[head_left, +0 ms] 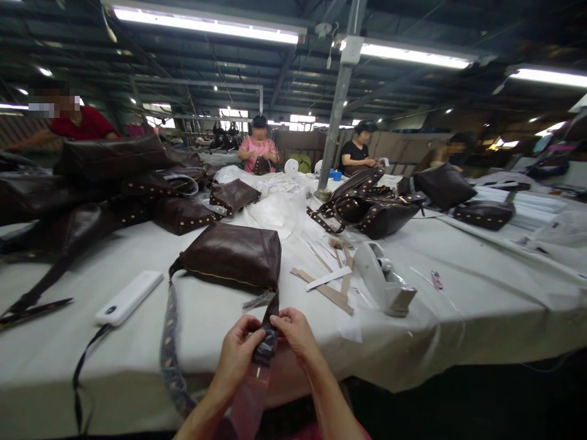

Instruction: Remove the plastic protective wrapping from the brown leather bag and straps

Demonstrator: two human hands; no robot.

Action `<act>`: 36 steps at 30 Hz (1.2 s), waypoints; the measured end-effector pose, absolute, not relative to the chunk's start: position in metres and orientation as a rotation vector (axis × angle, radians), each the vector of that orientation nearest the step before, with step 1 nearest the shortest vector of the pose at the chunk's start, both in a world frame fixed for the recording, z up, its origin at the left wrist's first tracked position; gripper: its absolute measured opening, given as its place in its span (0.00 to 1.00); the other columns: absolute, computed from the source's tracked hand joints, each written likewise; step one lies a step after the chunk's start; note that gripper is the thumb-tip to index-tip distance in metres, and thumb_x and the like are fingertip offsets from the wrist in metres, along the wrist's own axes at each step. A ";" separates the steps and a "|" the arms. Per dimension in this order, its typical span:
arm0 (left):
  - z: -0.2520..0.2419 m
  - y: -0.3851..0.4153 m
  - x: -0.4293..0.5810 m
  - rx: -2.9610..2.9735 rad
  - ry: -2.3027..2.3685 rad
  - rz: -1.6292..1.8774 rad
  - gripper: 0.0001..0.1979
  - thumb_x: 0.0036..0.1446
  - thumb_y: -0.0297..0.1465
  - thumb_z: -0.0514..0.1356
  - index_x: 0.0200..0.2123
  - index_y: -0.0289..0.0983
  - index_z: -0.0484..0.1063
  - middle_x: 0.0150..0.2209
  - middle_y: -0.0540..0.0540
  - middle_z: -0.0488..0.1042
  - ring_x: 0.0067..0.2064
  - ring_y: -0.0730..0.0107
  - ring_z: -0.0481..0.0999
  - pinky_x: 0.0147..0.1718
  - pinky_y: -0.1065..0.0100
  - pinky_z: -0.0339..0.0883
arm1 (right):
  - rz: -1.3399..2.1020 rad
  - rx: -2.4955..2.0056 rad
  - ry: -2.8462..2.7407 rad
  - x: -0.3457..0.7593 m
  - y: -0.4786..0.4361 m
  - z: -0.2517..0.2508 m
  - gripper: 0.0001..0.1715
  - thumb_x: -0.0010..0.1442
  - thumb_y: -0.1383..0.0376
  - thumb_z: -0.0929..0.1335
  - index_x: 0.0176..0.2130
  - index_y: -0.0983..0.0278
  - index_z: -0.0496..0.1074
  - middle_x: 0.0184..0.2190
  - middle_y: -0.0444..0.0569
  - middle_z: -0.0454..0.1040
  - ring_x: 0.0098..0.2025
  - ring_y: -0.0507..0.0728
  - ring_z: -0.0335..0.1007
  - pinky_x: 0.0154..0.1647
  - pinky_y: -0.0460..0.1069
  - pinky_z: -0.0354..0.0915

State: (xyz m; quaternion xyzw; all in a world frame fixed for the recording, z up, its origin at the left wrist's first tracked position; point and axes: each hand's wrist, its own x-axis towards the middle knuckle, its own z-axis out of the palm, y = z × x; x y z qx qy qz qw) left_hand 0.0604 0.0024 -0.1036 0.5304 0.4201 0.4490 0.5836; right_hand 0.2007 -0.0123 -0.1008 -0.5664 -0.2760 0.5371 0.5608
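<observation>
A dark brown leather handbag (233, 250) with a brass zip lies on the white-covered table in front of me. Its shoulder strap (169, 342), studded and wrapped in clear plastic, hangs in a loop over the table edge. At the bag's near right corner, my left hand (241, 342) pinches the strap where the plastic wrap bunches up. My right hand (291, 330) grips the same strap just above, thumb and fingers closed on it. Below both hands a flap of clear plastic film (250, 397) hangs down.
A white power bank (131, 296) with a dark cord lies to the left, near scissors (39, 311). Right of the bag are paper strips (328, 281) and a tape dispenser (383, 278). Brown bags (114, 159) are piled back left; studded bags (376, 208) stand beyond the dispenser. Several people work around the table.
</observation>
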 end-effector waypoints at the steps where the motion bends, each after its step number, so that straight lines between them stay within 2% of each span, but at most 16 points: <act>1: -0.103 0.002 0.060 1.275 0.987 1.045 0.07 0.45 0.31 0.64 0.28 0.37 0.69 0.27 0.52 0.71 0.30 0.72 0.71 0.31 0.73 0.66 | 1.267 -1.333 -0.653 0.201 -0.013 -0.101 0.21 0.38 0.56 0.74 0.26 0.63 0.64 0.16 0.38 0.68 0.20 0.51 0.65 0.21 0.45 0.62; 5: -0.100 0.002 0.058 1.432 1.022 0.978 0.07 0.49 0.34 0.61 0.25 0.37 0.69 0.24 0.52 0.69 0.27 0.72 0.69 0.28 0.73 0.63 | 1.270 -1.309 -0.656 0.200 -0.014 -0.102 0.22 0.38 0.54 0.74 0.26 0.63 0.64 0.16 0.37 0.66 0.19 0.50 0.64 0.21 0.45 0.62; 12: -0.096 0.002 0.058 1.694 1.076 0.964 0.10 0.53 0.36 0.57 0.22 0.38 0.66 0.22 0.52 0.68 0.27 0.70 0.67 0.29 0.71 0.60 | 1.273 -1.260 -0.662 0.202 -0.017 -0.104 0.24 0.36 0.53 0.75 0.26 0.63 0.63 0.15 0.35 0.64 0.17 0.48 0.60 0.19 0.44 0.57; 20: -0.083 0.011 0.058 1.796 1.064 0.923 0.05 0.50 0.32 0.55 0.24 0.39 0.64 0.27 0.50 0.66 0.33 0.66 0.66 0.34 0.69 0.59 | 1.205 -1.277 -0.736 0.199 -0.018 -0.107 0.23 0.38 0.53 0.75 0.26 0.63 0.63 0.13 0.34 0.62 0.16 0.47 0.56 0.18 0.43 0.52; 22: -0.078 0.016 0.057 1.841 1.041 0.868 0.06 0.49 0.31 0.55 0.22 0.39 0.63 0.26 0.51 0.64 0.32 0.67 0.65 0.33 0.69 0.58 | 1.188 -1.272 -0.734 0.199 -0.020 -0.108 0.23 0.39 0.54 0.75 0.28 0.63 0.63 0.14 0.34 0.62 0.17 0.47 0.57 0.18 0.43 0.53; 25: -0.073 0.020 0.055 1.793 1.017 0.746 0.08 0.49 0.31 0.55 0.21 0.39 0.61 0.23 0.53 0.61 0.29 0.70 0.62 0.30 0.70 0.56 | 1.229 -1.200 -0.688 0.200 -0.028 -0.107 0.25 0.42 0.53 0.74 0.34 0.62 0.63 0.17 0.35 0.64 0.20 0.49 0.61 0.22 0.44 0.59; 27: -0.072 0.021 0.054 1.728 0.992 0.711 0.08 0.49 0.32 0.56 0.21 0.38 0.61 0.22 0.54 0.60 0.27 0.71 0.61 0.29 0.70 0.55 | 1.245 -1.155 -0.732 0.201 -0.036 -0.106 0.23 0.44 0.53 0.74 0.34 0.62 0.66 0.20 0.37 0.66 0.23 0.49 0.62 0.26 0.45 0.62; 31: -0.070 0.019 0.055 1.636 0.922 0.697 0.07 0.47 0.32 0.57 0.20 0.38 0.62 0.22 0.53 0.60 0.27 0.71 0.61 0.28 0.71 0.54 | 1.239 -1.168 -0.886 0.204 -0.048 -0.101 0.16 0.45 0.57 0.74 0.30 0.64 0.71 0.24 0.41 0.70 0.27 0.50 0.63 0.30 0.45 0.60; 36: -0.072 0.019 0.056 1.596 0.826 0.670 0.06 0.46 0.30 0.57 0.21 0.37 0.64 0.22 0.53 0.61 0.27 0.72 0.62 0.28 0.71 0.55 | 1.214 -1.240 -0.977 0.207 -0.050 -0.095 0.12 0.46 0.59 0.73 0.25 0.64 0.71 0.21 0.40 0.67 0.25 0.50 0.59 0.28 0.45 0.57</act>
